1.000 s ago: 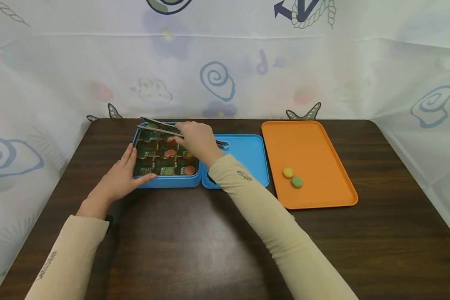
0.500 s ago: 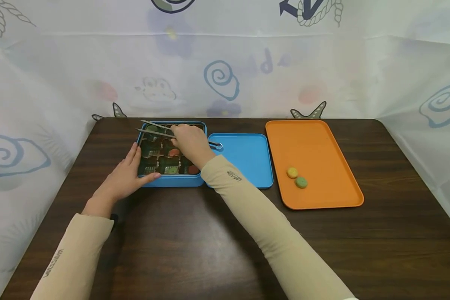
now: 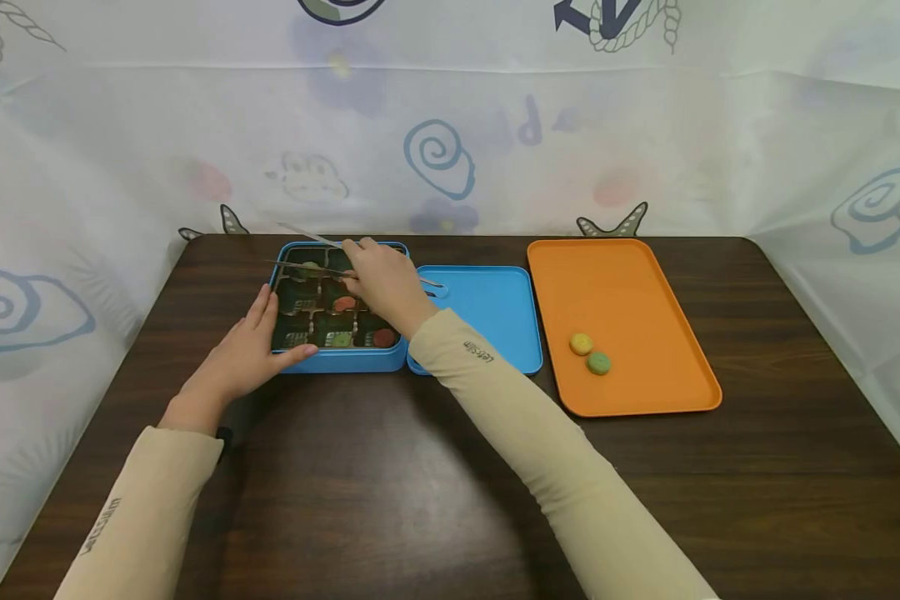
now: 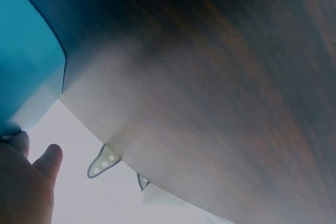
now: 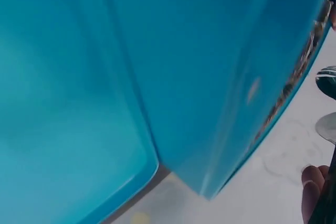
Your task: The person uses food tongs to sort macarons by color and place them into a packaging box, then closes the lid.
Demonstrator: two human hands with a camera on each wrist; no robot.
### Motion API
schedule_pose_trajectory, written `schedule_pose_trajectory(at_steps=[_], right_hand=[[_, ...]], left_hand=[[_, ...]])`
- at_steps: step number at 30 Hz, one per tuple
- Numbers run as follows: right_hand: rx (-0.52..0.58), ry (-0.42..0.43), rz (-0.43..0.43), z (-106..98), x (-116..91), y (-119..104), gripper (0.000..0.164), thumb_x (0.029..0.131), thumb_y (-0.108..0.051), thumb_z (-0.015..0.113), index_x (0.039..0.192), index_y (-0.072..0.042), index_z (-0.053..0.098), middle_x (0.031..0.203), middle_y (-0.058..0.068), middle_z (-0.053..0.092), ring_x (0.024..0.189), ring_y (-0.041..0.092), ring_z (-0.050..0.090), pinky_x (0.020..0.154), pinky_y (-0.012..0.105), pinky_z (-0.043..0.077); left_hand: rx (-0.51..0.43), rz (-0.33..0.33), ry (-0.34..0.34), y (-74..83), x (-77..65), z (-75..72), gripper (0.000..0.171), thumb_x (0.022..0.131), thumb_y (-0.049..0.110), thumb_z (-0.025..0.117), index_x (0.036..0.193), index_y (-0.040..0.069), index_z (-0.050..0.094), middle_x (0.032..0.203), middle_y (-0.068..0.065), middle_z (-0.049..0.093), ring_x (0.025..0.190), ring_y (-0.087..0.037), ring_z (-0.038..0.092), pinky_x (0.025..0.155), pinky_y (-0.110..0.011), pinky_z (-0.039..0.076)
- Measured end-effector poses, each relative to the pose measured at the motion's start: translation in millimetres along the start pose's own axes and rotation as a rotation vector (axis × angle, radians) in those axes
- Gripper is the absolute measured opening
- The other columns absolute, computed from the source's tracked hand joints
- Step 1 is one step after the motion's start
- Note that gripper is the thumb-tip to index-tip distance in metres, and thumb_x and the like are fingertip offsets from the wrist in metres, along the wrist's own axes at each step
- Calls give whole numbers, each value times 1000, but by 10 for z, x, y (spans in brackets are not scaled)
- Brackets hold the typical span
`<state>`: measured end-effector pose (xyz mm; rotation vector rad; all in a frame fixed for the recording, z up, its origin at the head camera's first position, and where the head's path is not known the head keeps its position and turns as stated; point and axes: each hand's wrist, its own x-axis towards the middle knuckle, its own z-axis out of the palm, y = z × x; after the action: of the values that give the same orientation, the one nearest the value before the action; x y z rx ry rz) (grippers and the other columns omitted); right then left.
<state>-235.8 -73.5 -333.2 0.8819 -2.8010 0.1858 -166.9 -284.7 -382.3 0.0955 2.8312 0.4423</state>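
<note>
In the head view, my right hand [image 3: 387, 279] holds a pair of metal tongs [image 3: 311, 268] over a blue box [image 3: 345, 360] with a dark divided insert. The tongs' arms are spread at the far-left compartment, where a green round piece [image 3: 310, 266] lies partly hidden beneath them. Other compartments hold an orange-red piece [image 3: 344, 304], a green one [image 3: 339, 339] and a red one [image 3: 383, 337]. My left hand [image 3: 236, 367] rests against the box's left side, its fingers straight and its thumb by the front rim. The right wrist view catches only fingers [image 5: 312, 184] at its right edge.
A shallow blue tray or lid [image 3: 487, 321] lies beside the box, partly under my right forearm. Farther right is an orange tray [image 3: 630, 333] bearing a yellow round piece [image 3: 581, 343] and a green round piece [image 3: 598, 362]. A printed cloth hangs behind the dark table [image 3: 330, 483].
The tongs' arms stand wider apart now, the upper tip raised. My right hand has shifted slightly over the box. The left hand stays in place at its side.
</note>
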Motion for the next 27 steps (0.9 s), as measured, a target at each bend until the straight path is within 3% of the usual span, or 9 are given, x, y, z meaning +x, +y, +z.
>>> schedule_pose_trajectory(at_steps=[10, 20, 27], right_hand=[[0, 153, -67, -278, -260, 417, 56, 91, -36, 62, 140, -15, 46, 131, 3, 55, 82, 12, 65, 60, 24, 51], [102, 244, -114, -594, -809, 909, 53, 86, -27, 68, 135, -14, 50, 120, 7, 60, 59, 20, 56, 49, 28, 46], [203, 258, -101, -747, -1284, 1302, 51, 84, -18, 71, 131, -13, 53, 116, 10, 58, 77, 22, 63, 47, 28, 43]], left_hand=[[20, -8, 2, 7, 18, 13, 113, 84, 74, 42, 148, -1, -16, 155, -17, -25, 136, -58, 13, 106, -71, 18], [13, -8, 5, 7, 3, 14, 115, 84, 74, 42, 147, -2, -16, 155, -18, -25, 136, -60, 10, 107, -71, 14], [7, 1, 4, 15, -2, 10, 114, 84, 74, 42, 147, -1, -17, 155, -16, -26, 135, -61, 11, 106, -72, 14]])
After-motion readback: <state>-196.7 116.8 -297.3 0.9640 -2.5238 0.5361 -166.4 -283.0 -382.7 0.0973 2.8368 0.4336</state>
